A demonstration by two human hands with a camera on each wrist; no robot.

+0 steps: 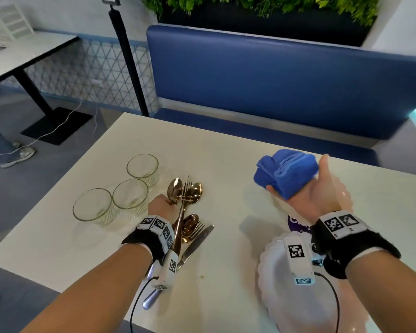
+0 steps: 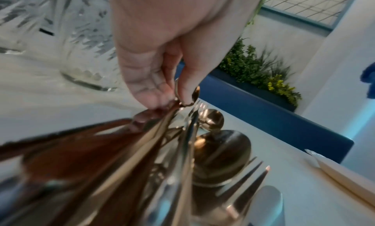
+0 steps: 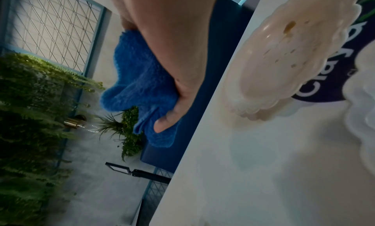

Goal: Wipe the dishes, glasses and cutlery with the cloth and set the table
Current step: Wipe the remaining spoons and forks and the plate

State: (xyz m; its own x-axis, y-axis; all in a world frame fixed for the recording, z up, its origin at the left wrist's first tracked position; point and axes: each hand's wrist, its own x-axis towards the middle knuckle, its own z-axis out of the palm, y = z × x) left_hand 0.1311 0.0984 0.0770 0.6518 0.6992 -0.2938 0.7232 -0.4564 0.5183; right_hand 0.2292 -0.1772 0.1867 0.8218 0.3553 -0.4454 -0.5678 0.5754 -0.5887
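A pile of cutlery point(image 1: 190, 222) lies mid-table: gold spoons, gold forks and a silver knife point(image 1: 195, 245). My left hand point(image 1: 167, 203) reaches into it and pinches the neck of one gold spoon point(image 1: 175, 188); the left wrist view shows finger and thumb closed on that spoon point(image 2: 176, 101). My right hand point(image 1: 310, 191) is raised palm-up over the table's right side, holding a folded blue cloth point(image 1: 286, 173). In the right wrist view the thumb presses into the cloth point(image 3: 138, 85). Three empty glasses point(image 1: 130, 193) stand left of the cutlery.
White scalloped plates point(image 1: 274, 280) sit at the near right under my right wrist; one plate point(image 3: 284, 61) has brown stains. A blue bench point(image 1: 274, 80) runs behind the table point(image 1: 226, 152). A black stand point(image 1: 127, 58) rises at the far left corner.
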